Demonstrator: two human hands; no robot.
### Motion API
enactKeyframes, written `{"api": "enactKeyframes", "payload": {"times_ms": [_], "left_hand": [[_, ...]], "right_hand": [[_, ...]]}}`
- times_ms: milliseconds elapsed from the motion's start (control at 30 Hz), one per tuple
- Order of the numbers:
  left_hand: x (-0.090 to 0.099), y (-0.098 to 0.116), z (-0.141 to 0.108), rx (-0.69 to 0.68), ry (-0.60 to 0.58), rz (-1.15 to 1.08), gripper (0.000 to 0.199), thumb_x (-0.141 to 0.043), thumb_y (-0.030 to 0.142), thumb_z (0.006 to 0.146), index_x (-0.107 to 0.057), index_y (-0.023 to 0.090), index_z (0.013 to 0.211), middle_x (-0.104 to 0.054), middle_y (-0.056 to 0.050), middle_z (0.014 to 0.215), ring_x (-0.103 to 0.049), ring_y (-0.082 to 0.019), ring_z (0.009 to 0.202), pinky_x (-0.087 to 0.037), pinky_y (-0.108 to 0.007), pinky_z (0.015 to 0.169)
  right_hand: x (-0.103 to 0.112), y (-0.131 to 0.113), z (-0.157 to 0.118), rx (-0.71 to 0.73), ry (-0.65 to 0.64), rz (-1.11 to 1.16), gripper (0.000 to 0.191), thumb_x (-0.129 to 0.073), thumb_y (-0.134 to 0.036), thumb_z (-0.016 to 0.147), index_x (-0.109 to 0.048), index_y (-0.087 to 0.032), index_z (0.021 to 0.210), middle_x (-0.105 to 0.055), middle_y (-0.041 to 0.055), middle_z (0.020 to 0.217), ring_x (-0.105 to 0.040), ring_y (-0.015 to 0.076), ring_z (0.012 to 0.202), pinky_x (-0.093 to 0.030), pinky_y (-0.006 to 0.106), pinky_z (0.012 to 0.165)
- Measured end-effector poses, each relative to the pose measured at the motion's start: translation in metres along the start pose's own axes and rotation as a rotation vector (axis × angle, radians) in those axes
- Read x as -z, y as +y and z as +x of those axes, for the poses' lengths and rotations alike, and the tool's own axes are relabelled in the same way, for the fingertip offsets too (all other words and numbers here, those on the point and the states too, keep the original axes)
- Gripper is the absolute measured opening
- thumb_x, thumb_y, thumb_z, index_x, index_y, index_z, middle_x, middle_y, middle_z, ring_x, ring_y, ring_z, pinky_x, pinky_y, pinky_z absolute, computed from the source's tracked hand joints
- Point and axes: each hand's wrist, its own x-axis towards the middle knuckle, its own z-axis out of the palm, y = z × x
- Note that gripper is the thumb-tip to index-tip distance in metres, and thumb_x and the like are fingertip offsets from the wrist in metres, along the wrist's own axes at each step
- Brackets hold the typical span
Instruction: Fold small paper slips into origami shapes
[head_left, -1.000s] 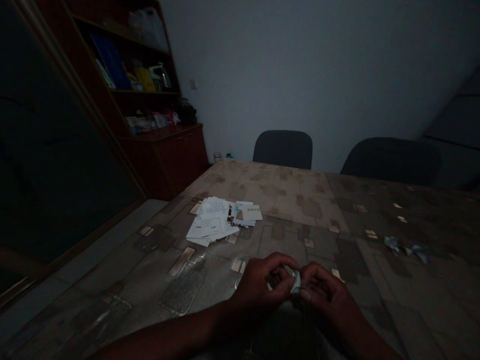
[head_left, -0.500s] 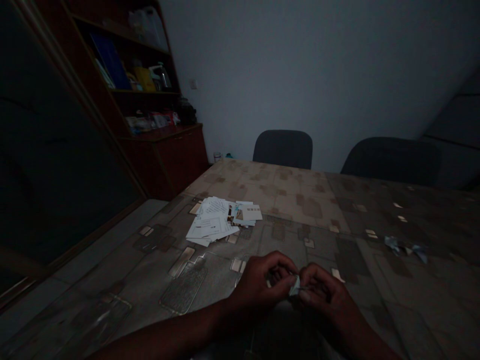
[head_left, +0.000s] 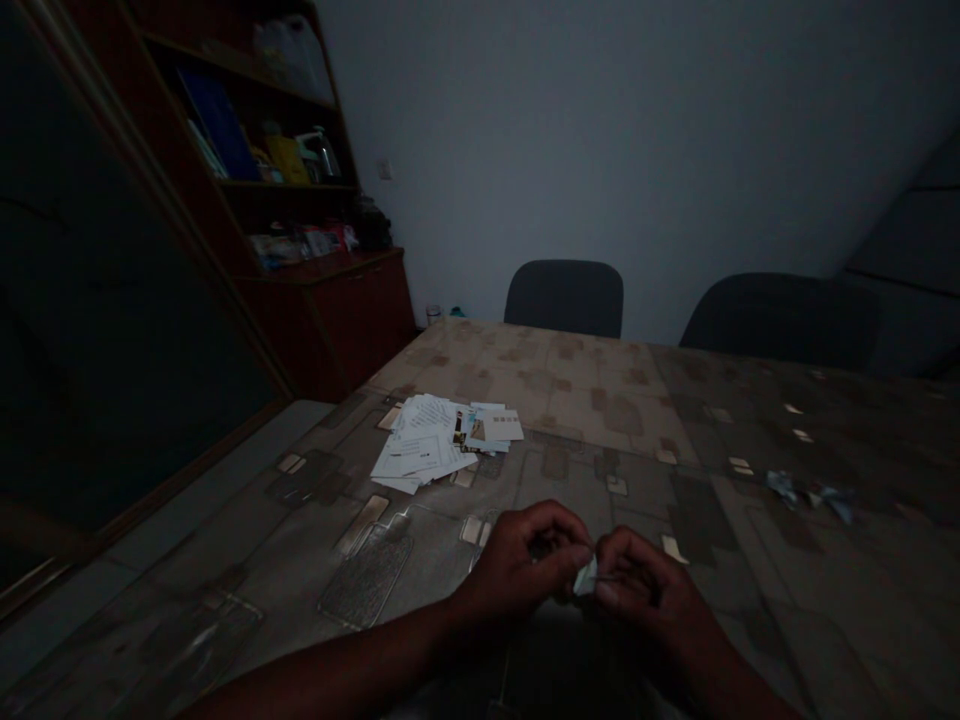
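Observation:
Between my fingertips, over the near side of the table, is a small pale folded piece of paper (head_left: 585, 577). My left hand (head_left: 529, 560) pinches it from the left with thumb and forefinger. From the other side my right hand (head_left: 645, 580) closes its thumb and fingers at the paper's right edge. The curled fingers hide part of the paper, and the dim light blurs its folds. Beyond my left hand lies a loose pile of printed paper sheets and cards (head_left: 424, 445). Several small folded paper pieces (head_left: 810, 495) rest on the table to the right.
A patterned cloth covers the table (head_left: 585, 385). Two dark chairs (head_left: 564, 298) stand at its far side, by the wall. A wooden cabinet (head_left: 360, 320) with loaded shelves is at the left. A glass jar (head_left: 433, 315) shows past the far left corner.
The paper has shifted slightly left and tilted between my fingers. My left thumb has moved a little over it. Both hands keep nearly the same place.

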Motion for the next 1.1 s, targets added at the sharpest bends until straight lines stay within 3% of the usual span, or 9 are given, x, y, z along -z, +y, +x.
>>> {"api": "enactKeyframes", "payload": {"times_ms": [700, 1100], "left_hand": [[0.005, 0.005, 0.002, -0.041, -0.056, 0.131, 0.007, -0.06, 0.022, 0.079, -0.06, 0.015, 0.078, -0.053, 0.003, 0.067, -0.048, -0.012, 0.065, -0.036, -0.023, 0.063], [0.005, 0.003, 0.003, -0.048, -0.05, 0.135, 0.01, -0.063, 0.025, 0.078, -0.061, 0.015, 0.079, -0.056, 0.002, 0.068, -0.051, -0.012, 0.064, -0.039, -0.023, 0.062]], "right_hand": [[0.0, -0.003, -0.002, -0.019, -0.031, -0.033, 0.038, -0.076, -0.051, 0.072, -0.054, -0.02, 0.07, -0.044, -0.0065, 0.06, -0.039, 0.0107, 0.057, -0.032, 0.022, 0.055], [0.006, 0.008, 0.001, -0.004, -0.048, -0.013, 0.034, -0.074, -0.048, 0.076, -0.055, -0.019, 0.075, -0.051, -0.0039, 0.067, -0.045, 0.0125, 0.064, -0.034, 0.023, 0.06]]}}
